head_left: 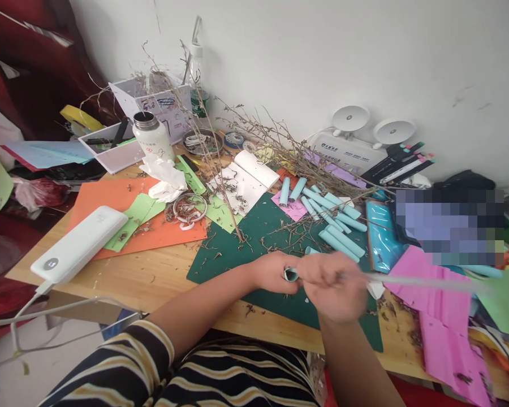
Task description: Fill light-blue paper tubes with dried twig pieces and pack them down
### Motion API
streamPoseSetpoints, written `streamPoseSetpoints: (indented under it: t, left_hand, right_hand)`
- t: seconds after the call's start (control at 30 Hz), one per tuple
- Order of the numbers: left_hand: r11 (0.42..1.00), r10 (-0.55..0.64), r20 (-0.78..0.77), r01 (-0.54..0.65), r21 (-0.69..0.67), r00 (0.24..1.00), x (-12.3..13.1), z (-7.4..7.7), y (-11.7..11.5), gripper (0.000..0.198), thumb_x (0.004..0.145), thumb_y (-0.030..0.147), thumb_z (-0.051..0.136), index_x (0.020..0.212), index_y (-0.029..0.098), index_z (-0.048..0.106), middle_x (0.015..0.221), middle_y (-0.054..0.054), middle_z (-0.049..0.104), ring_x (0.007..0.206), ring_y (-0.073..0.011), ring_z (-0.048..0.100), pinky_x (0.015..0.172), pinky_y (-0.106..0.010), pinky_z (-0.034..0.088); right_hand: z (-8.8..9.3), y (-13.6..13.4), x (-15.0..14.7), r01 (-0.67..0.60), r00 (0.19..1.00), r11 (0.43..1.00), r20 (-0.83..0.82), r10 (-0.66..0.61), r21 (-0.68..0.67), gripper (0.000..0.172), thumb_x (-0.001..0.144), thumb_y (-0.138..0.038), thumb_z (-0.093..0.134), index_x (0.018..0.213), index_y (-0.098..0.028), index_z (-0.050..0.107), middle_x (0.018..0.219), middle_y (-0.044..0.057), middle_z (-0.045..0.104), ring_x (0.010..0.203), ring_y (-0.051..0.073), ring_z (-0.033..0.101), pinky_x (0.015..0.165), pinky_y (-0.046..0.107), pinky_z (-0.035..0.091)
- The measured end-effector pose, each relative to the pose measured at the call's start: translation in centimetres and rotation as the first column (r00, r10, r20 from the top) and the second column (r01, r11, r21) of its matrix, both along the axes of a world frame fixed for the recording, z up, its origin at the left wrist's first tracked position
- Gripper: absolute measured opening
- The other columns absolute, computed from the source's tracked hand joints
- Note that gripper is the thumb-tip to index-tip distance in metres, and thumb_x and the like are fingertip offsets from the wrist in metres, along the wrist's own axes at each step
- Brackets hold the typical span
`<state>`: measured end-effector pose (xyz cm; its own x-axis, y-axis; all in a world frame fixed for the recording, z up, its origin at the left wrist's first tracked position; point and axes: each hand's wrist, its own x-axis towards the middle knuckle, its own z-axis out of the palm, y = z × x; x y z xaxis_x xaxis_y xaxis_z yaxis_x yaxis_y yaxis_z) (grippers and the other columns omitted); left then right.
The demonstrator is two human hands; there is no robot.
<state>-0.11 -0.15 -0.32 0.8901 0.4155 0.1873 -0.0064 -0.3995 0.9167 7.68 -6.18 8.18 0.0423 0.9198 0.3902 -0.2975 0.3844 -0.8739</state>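
My left hand [275, 272] is closed around a small roll of light blue paper [291, 275], whose open end shows between the fingers. My right hand [335, 285] sits just to its right, fingers pinched on a long thin pale strip [424, 281] that runs off to the right, blurred. Both hands hover over the dark green cutting mat [258, 237]. Several finished light blue paper rolls [335, 217] lie on the mat just beyond my hands.
Dry twigs [254, 135] sprawl across the wooden table [152, 277]. A white power bank [78, 244] with cable, orange paper [110, 195], a white flask [151, 134] and tissues are at left. Pink paper [441, 316], a teal tool [382, 237] and markers [401, 161] are at right.
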Motion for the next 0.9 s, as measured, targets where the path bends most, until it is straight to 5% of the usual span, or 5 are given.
streamPoseSetpoints:
  t: [0.1, 0.37, 0.67, 0.9]
  left_hand:
    - [1.000, -0.010, 0.005, 0.010, 0.003, 1.000, 0.0, 0.1, 0.0, 0.006, 0.057, 0.012, 0.055, 0.062, 0.013, 0.052, 0.061, 0.003, 0.055, 0.057, -0.0059, 0.047, 0.058, -0.014, 0.038]
    - [0.999, 0.017, -0.021, -0.017, 0.027, 1.000, -0.3, 0.9, -0.1, 0.012, 0.066, 0.024, 0.052, 0.061, 0.015, 0.047, 0.054, 0.004, 0.048, 0.051, -0.0047, 0.041, 0.050, -0.014, 0.034]
    - [1.000, -0.016, -0.016, 0.016, 0.003, 1.000, -0.1, 0.3, 0.1, 0.008, 0.058, 0.015, 0.056, 0.065, 0.013, 0.052, 0.061, 0.003, 0.054, 0.060, -0.0073, 0.049, 0.058, -0.015, 0.038]
    - [1.000, 0.027, -0.043, -0.027, 0.012, 0.999, -0.3, 0.9, -0.1, 0.010, 0.064, 0.021, 0.054, 0.061, 0.014, 0.048, 0.053, 0.005, 0.048, 0.050, -0.0044, 0.041, 0.050, -0.014, 0.035]
  right_hand:
    - [-0.2, 0.1, -0.1, 0.017, 1.000, 0.999, 0.016, -0.017, -0.041, 0.040, 0.079, -0.050, 0.035, 0.054, -0.019, 0.031, 0.046, -0.006, 0.022, 0.039, 0.007, 0.022, 0.039, 0.024, 0.020]
    - [4.6, -2.1, 1.2, 0.153, 0.987, 0.978, 0.032, -0.159, 0.140, 0.046, 0.080, -0.048, 0.036, 0.050, -0.018, 0.018, 0.045, -0.006, 0.014, 0.037, 0.006, 0.017, 0.036, 0.023, 0.019]
    - [-0.3, -0.5, -0.3, 0.144, 0.981, 0.989, 0.130, -0.141, -0.016, 0.038, 0.077, -0.050, 0.038, 0.054, -0.020, 0.034, 0.046, -0.005, 0.026, 0.040, 0.009, 0.030, 0.038, 0.024, 0.024]
    - [4.6, -2.2, 2.0, 0.233, 0.971, 0.967, 0.034, -0.237, 0.103, 0.041, 0.080, -0.050, 0.032, 0.053, -0.019, 0.031, 0.041, -0.005, 0.025, 0.033, 0.007, 0.026, 0.033, 0.021, 0.025]
